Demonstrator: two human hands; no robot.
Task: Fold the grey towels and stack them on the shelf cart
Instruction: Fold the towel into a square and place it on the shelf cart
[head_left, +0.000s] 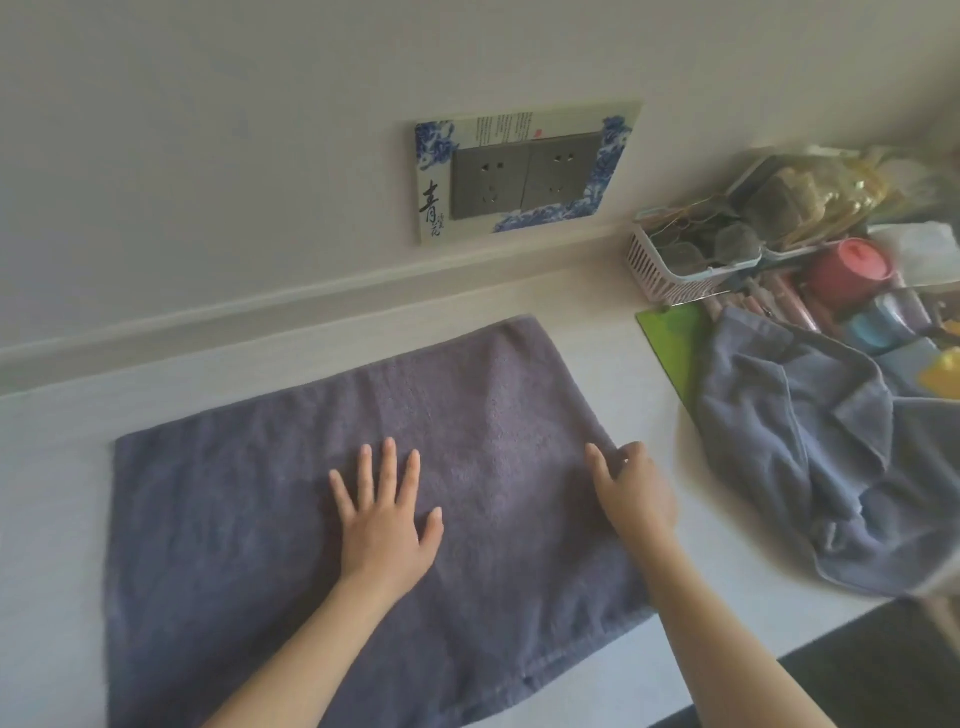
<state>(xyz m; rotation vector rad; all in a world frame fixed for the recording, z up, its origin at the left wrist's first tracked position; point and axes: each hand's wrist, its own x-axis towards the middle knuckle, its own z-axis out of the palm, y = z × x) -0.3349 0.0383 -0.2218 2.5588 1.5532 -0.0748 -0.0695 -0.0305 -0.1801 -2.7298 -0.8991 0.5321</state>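
The flat grey terry towel (291, 499) lies spread on the white bench (649, 415); the left hand (387, 525) presses it open-palmed, while the right hand (636, 488) pinches its right edge.

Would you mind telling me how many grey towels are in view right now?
2. One grey towel lies spread flat on the white counter under both hands. A second, crumpled towel sits heaped at the right, partly over a green mat. More could be hidden underneath.

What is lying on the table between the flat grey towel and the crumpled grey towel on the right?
In the head view, only bare white tabletop separates the flat grey towel from the crumpled grey towel; a green mat sits farther back.
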